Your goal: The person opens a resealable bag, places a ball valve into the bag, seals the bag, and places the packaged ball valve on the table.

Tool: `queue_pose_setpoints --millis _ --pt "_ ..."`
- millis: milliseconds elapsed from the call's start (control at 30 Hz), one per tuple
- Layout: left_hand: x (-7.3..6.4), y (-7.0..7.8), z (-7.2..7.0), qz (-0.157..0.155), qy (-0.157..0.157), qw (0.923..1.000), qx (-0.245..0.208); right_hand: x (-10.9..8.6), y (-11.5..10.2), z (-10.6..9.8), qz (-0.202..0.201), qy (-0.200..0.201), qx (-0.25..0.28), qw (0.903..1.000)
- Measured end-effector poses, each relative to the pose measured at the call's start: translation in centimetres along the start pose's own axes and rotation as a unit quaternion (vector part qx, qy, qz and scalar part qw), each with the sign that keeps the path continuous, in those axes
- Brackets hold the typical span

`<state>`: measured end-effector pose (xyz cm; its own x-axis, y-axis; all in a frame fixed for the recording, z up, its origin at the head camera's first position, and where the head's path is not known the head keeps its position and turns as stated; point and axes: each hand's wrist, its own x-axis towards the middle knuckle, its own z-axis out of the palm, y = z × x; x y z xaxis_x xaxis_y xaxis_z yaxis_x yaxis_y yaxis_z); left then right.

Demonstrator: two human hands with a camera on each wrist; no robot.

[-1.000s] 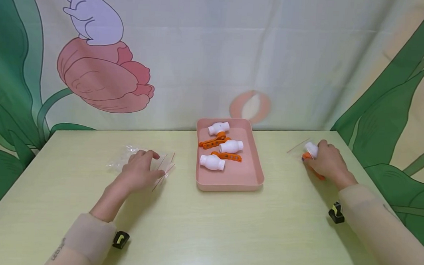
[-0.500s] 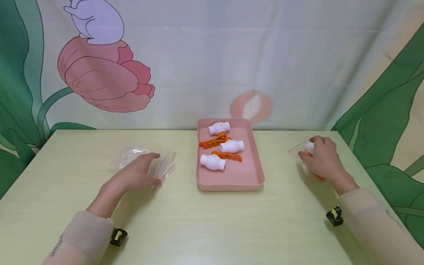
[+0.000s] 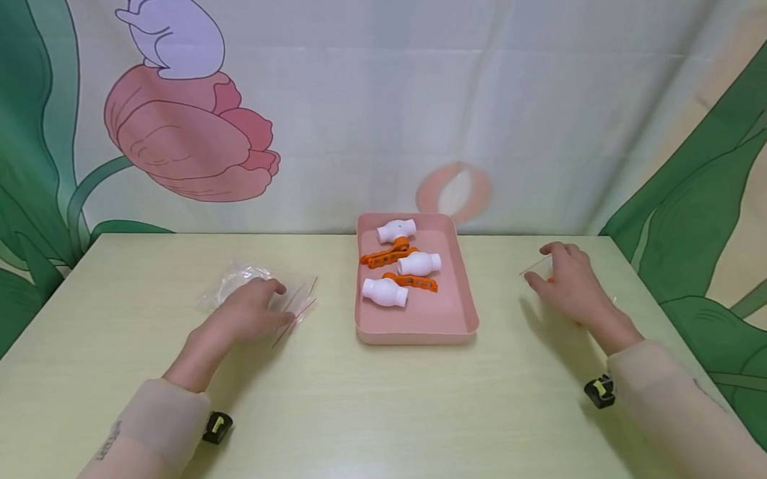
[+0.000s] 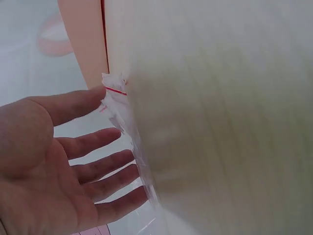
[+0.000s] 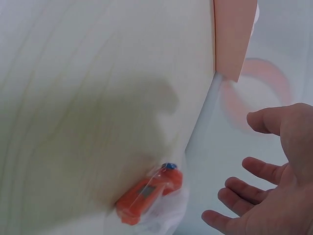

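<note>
Bagged orange piece [image 5: 149, 197] is lying on the table [image 3: 374, 413] at the right side of the head frame, mostly hidden under the right hand [image 3: 573, 287]. Lower middle of the right-wrist shot shows it better, inside clear plastic. That hand's loose, fingers lightly bent, gripping nothing, and apart from the bag.

Left hand [image 3: 249, 312] is over the pile of clear bags [image 3: 234, 279], left of centre in the head frame. Fingers stretched out, thumb right by the red-lined edge. No grip on anything, though I can't tell if it's touching the plastic.

My read: this is a bag-handling step, either placing or picking up. If it's picking up, the right side wants a pinch around the solid orange bit rather than the slippery film, and the left wants one bag peeled off by its red strip.

Room-wise, the pink tray [image 3: 441, 311], with white fittings [image 3: 385, 293] and orange handles [image 3: 415, 282], sits mid-frame, close to the back edge by the curtain [image 3: 390, 110]. Mind its raised rim. Right table edge slants down near the right hand, so I'd work inward; the lower middle has loads of tabletop.
</note>
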<state>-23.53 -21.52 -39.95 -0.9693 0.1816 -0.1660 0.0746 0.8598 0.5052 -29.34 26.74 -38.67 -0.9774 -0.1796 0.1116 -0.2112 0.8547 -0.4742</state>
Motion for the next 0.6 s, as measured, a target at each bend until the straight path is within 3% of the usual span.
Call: queue_pose_setpoints --millis 267,600 --pt "0.4 0.1 0.1 0.004 0.018 0.9998 0.009 0.0 -0.8 0.2 -0.028 -0.005 -0.002 0.9996" --pt "0.5 0.2 0.1 -0.021 0.044 0.9987 0.016 -0.1 -1.6 0.7 -0.059 -0.009 -0.012 0.9981"
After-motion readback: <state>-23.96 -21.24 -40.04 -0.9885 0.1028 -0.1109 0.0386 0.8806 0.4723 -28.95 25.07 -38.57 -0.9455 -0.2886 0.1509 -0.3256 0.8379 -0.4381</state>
